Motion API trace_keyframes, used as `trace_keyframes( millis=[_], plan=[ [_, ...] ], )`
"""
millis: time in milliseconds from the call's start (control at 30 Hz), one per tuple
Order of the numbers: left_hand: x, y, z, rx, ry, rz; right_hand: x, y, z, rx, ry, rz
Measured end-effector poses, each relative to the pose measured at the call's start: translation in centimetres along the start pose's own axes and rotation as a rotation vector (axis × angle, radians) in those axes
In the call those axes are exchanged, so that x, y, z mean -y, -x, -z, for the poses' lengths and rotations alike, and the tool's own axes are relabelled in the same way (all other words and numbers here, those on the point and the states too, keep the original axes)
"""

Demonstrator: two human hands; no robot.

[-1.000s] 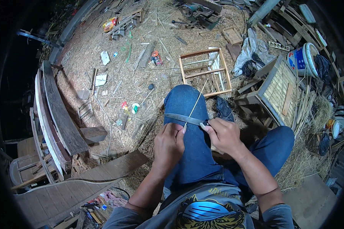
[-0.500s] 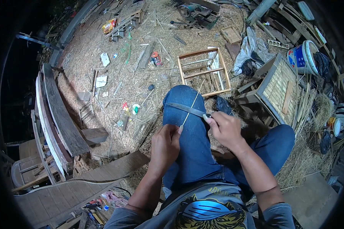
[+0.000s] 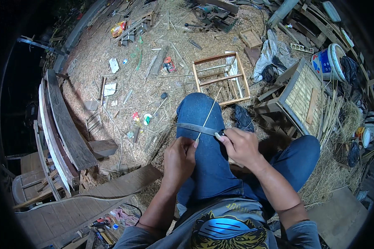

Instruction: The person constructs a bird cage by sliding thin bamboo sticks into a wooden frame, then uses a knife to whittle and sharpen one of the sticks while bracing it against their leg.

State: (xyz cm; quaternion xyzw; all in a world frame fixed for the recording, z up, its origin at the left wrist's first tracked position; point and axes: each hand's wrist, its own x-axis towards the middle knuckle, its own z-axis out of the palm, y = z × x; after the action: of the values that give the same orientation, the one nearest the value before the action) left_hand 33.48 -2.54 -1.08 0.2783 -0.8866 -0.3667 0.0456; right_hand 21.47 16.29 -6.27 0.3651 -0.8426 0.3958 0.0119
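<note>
My left hand (image 3: pixel 180 159) pinches the near end of a thin pale wooden stick (image 3: pixel 211 110), which slants up and to the right over my jeans-clad knee (image 3: pixel 195 106). In my right hand (image 3: pixel 240 146) is the handle of a knife (image 3: pixel 197 128), its fingers closed round it. The grey blade points left and lies across the stick a little above my left fingertips. Most of the knife handle is hidden in my right fist.
Beyond my knee stands a small wooden frame (image 3: pixel 222 79). To the right are a slatted wooden piece (image 3: pixel 301 97), a white-and-blue bucket (image 3: pixel 329 63) and loose straw. Long planks (image 3: pixel 70 120) lean at left; a broad board (image 3: pixel 91 199) lies nearer. Shavings and scraps litter the ground.
My right hand has drawn the knife slightly left and nearer to me, so the blade crosses the stick closer to my left fingers. My left hand has barely moved.
</note>
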Motion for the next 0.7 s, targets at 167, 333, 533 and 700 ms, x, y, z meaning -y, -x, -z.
trace_keyframes(
  millis=[167, 333, 533, 700],
  plan=[
    [-0.5, 0.2, 0.2, 0.005, 0.012, 0.0, -0.3, -0.3, 0.2, -0.006, 0.002, -0.015],
    [-0.5, 0.2, 0.3, 0.024, 0.028, 0.027, -0.9, -0.4, 0.2, -0.007, 0.048, -0.075],
    [0.0, 0.4, 0.0, -0.017, -0.024, -0.022, -1.1, -0.7, 0.0, -0.032, 0.078, -0.076],
    [0.7, 1.0, -0.4, -0.041, -0.036, -0.027, -0.9, -0.5, 0.1, 0.013, 0.028, -0.018]
  ],
)
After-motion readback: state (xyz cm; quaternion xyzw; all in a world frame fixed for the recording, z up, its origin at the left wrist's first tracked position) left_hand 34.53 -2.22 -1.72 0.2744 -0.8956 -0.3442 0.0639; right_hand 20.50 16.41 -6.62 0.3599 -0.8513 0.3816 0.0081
